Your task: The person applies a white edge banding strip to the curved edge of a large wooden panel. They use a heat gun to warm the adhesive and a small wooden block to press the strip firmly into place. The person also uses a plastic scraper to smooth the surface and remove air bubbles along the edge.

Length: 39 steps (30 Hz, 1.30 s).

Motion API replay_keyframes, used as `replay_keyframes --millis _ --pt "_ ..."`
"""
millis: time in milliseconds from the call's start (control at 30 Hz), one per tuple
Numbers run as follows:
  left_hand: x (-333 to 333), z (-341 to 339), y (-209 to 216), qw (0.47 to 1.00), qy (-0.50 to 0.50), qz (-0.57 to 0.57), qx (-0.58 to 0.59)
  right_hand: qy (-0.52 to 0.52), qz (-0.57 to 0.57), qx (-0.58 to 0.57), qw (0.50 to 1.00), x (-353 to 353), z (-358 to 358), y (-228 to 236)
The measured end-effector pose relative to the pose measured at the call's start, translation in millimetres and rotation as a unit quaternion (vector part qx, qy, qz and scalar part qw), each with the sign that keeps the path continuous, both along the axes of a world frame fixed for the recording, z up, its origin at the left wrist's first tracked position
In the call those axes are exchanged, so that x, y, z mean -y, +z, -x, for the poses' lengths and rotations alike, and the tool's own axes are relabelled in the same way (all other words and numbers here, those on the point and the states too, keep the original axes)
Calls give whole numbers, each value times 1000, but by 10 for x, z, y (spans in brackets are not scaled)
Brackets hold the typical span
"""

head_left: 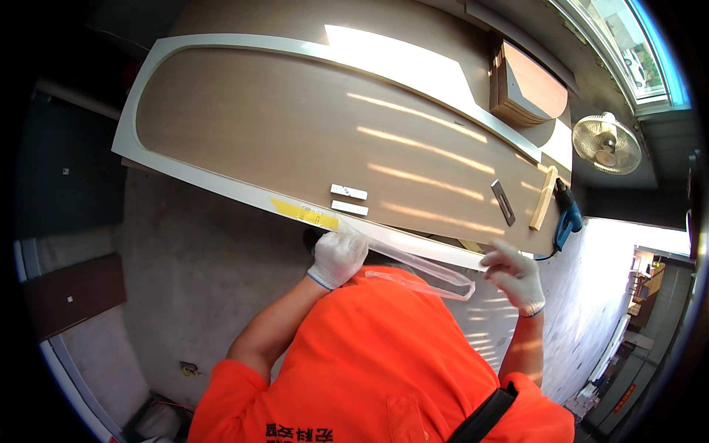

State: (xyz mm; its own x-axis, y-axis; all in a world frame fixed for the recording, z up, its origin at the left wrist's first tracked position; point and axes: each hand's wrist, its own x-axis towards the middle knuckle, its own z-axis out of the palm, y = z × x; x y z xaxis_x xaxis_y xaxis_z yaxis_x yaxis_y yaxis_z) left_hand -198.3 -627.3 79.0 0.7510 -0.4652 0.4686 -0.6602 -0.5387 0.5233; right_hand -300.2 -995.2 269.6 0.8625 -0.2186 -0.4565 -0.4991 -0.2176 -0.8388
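Observation:
My left hand point(340, 258), in a white glove, is closed at the near edge of the white frame point(221, 186), gripping one end of a clear plastic strip point(436, 272). The strip runs right from that fist and folds back on itself in front of my orange shirt. My right hand point(515, 279), also gloved, is at the frame's right end with its fingers apart, and nothing shows in it. A yellow label point(304, 213) lies on the frame just beyond my left hand. Two small white blocks point(348, 201) sit on the brown board point(281, 125) nearby.
A flat metal plane blade point(503, 203), a wooden stick point(543, 198) and a blue power tool point(567, 218) lie at the board's right end. Stacked curved panels point(526, 88) stand at the far right, near a fan point(605, 144). Concrete floor point(192, 244) shows at left.

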Motion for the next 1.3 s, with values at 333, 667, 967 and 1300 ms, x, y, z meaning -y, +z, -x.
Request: replay_keyframes --millis 333,667,967,1300 --pt "126 198 -28 998 -27 -28 46 225 -26 -224 948 -1983 -1518 -1420" --pt "-525 321 -36 960 172 107 -196 60 -246 -253 934 -2228 -1385 -1906" --pt "-724 -229 -389 972 95 -46 -210 44 -361 -243 899 -2192 -1342 -2068" --pt "-589 -212 -294 960 96 -71 -253 78 -331 -214 916 -2178 -1324 -2009"
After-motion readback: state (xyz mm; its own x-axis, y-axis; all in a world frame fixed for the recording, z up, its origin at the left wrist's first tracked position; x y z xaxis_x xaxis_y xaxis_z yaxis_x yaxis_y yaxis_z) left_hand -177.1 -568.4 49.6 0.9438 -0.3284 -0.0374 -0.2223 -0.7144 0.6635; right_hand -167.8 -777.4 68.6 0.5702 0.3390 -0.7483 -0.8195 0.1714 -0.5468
